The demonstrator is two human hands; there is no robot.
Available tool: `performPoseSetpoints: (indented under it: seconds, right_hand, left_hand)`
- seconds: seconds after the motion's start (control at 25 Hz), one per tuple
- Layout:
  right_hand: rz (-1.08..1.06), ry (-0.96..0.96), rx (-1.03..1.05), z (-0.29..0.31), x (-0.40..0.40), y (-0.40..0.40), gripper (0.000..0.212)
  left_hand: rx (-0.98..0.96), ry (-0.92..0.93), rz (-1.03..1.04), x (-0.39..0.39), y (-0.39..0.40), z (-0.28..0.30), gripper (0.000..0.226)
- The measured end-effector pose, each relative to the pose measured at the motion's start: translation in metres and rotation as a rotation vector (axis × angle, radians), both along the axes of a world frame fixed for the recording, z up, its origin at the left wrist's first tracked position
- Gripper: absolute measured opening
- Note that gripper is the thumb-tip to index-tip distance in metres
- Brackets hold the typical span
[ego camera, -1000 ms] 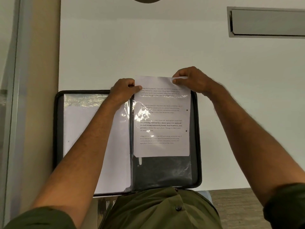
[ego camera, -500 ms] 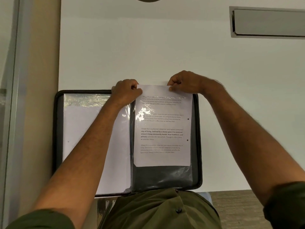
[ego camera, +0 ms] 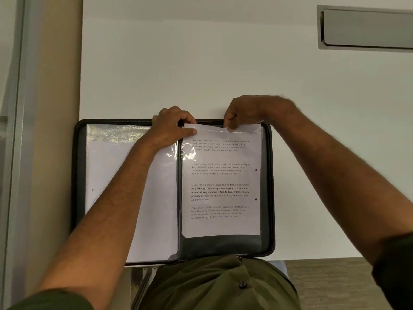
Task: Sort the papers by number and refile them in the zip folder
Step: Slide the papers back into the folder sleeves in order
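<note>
1. Left hand (ego camera: 171, 127) is lying over the top middle of the open zip folder (ego camera: 77, 175), fingers curled, its thumb pressing the upper left corner of the printed paper (ego camera: 221, 182).
2. Right hand (ego camera: 248, 111) is pinching the top edge of that paper near its upper right corner, fingers curled down onto the sheet.
3. Left of the folder, a tan vertical band (ego camera: 53, 130) and a pale frame edge (ego camera: 15, 130) are running down the view beside the white table (ego camera: 201, 63).
4. The zip folder is lying open and flat on the table, its near edge reaching the table's front edge; a clear sleeve (ego camera: 125, 175) holding a white sheet is covering its left half.
5. The printed paper is sitting in the folder's right half, its lower edge ending short of the bottom, dark lining showing below it.
6. At upper right, a grey rectangular recess (ego camera: 366, 27) is sitting in the table.
7. At lower right, wood-toned flooring (ego camera: 330, 285) is showing beyond the table edge, beside the person's olive shirt (ego camera: 219, 285).
</note>
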State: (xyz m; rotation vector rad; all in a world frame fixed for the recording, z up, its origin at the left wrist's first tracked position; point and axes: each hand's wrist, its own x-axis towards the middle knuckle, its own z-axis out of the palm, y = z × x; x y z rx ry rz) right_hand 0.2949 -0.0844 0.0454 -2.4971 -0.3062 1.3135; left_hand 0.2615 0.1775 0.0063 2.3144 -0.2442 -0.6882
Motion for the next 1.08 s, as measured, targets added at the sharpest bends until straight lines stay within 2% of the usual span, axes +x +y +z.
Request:
performPoseSetpoints:
  seconds: [0.16,0.36,0.56,0.8,0.88,1.0,1.08]
  right_hand:
    - [0.103,0.060,-0.087,0.006,0.000,0.014,0.010]
    - [0.172,0.114,-0.183,0.004,-0.009,0.032,0.020]
    - [0.274,0.162,-0.229,0.003,-0.016,0.043,0.022]
    - [0.293,0.153,-0.240,0.008,-0.018,0.044,0.019]
    - [0.238,0.145,-0.199,0.012,-0.020,0.038,0.012]
    - [-0.045,0.097,-0.063,0.022,-0.023,0.014,0.021]
    - [-0.256,0.000,0.075,0.025,-0.037,-0.002,0.034]
  left_hand:
    - [0.004,0.002,-0.021,-0.001,-0.001,0.000,0.012]
    - [0.011,-0.007,-0.007,0.000,-0.001,-0.004,0.013]
    - [0.018,-0.021,0.004,-0.001,-0.001,-0.005,0.014]
    - [0.021,-0.036,0.005,-0.001,-0.002,-0.007,0.013]
    - [0.031,-0.043,0.004,-0.001,-0.002,-0.008,0.012]
    - [-0.040,-0.100,0.074,-0.006,-0.003,-0.010,0.013]
    - [-0.125,-0.209,0.135,-0.021,0.002,-0.011,0.020]
